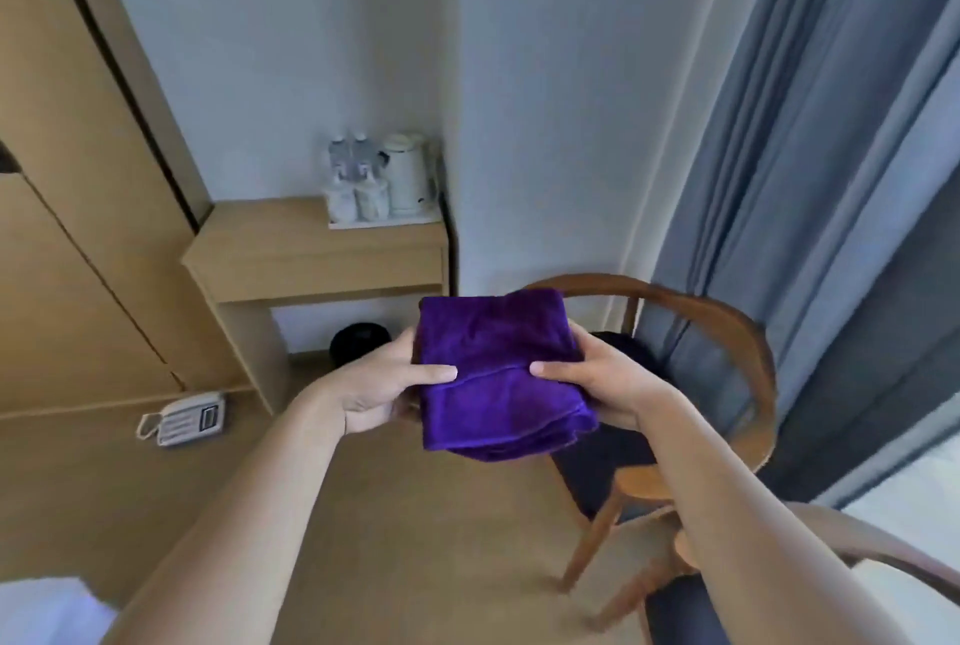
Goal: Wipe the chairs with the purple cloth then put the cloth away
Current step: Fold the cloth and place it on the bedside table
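Note:
A folded purple cloth (498,374) is held in the air between both hands, in the middle of the view. My left hand (384,389) grips its left edge, thumb on top. On the cloth's right edge my right hand (602,379) holds it the same way. Behind and below the cloth stands a wooden chair (727,332) with a curved backrest and a dark seat, partly hidden by the cloth and my right arm. Part of a second chair (883,556) shows at the bottom right.
A low wooden desk (311,254) stands against the wall with a tray holding a white kettle (408,176), bottles and cups. A dark round bin (358,340) sits under it. A white telephone (184,418) lies on a ledge at the left. Grey curtains (831,150) hang at the right.

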A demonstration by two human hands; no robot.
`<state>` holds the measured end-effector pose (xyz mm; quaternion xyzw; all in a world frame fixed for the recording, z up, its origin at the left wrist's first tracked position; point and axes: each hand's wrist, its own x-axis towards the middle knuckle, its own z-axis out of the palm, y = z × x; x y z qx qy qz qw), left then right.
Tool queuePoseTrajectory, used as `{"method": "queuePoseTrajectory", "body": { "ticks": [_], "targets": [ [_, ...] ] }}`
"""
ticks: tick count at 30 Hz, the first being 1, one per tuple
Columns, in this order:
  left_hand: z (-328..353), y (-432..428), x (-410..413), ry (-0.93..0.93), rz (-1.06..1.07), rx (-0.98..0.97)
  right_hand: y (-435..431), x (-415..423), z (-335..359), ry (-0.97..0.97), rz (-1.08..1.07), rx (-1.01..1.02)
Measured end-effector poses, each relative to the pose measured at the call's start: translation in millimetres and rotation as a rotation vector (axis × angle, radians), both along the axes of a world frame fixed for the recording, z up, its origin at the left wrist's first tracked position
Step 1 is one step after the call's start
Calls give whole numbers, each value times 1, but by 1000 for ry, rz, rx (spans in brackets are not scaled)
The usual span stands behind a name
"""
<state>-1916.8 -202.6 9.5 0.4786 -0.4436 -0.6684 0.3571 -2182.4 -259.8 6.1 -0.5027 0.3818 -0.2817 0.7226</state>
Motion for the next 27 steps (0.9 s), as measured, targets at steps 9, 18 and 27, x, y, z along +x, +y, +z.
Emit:
{"method": "queuePoseTrajectory", "body": {
  "ticks": [9,18,27],
  "targets": [
    [20,-50,194,234,503,-45,-100,222,22,-95,106,-11],
    [-1,-122,320,209,723,61,-195,379,-3,103,181,-36],
    [-13,-245,418,1,721,89,-337,505,-29,-47,235,132]
  ]
}}
